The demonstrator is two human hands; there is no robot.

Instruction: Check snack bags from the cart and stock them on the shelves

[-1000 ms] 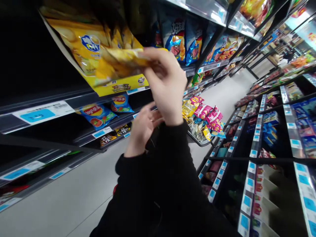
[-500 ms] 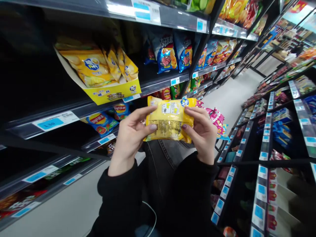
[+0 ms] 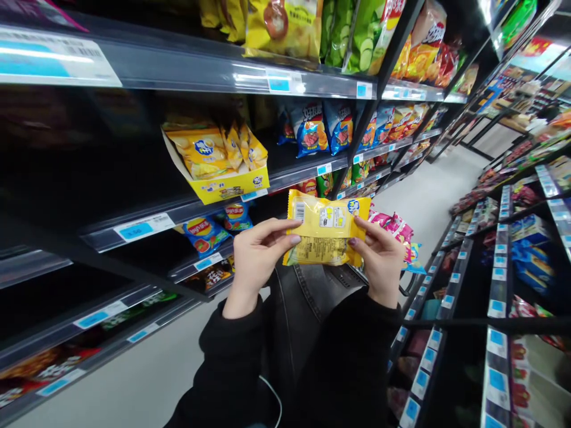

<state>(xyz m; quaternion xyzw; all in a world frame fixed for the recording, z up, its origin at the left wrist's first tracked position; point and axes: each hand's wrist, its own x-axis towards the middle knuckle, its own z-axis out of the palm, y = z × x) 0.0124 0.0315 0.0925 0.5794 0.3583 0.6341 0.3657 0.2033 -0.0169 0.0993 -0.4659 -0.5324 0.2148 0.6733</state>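
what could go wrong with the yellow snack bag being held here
The yellow snack bag is pinched near its ends, so it could slip if the left hand or right hand loosens.
Pulling the hands apart might strain the bag's thin wrapper.
The yellow display box stands at the front edge of its shelf, so a bump might shift it.

Glossy film, matt cloth

Shiny, lightly wrinkled plastic film is seen on the yellow snack packet [image 3: 325, 235]; similar gloss is shown by the blue chip bags [image 3: 308, 131]. Smooth cardboard is suggested by the yellow display box [image 3: 236, 186]. The upper shelf edge [image 3: 178, 71] is faced with smooth, reflective plastic. Matt cloth is seen in the black sleeves [image 3: 229, 356], denim in the grey trousers [image 3: 306, 294].
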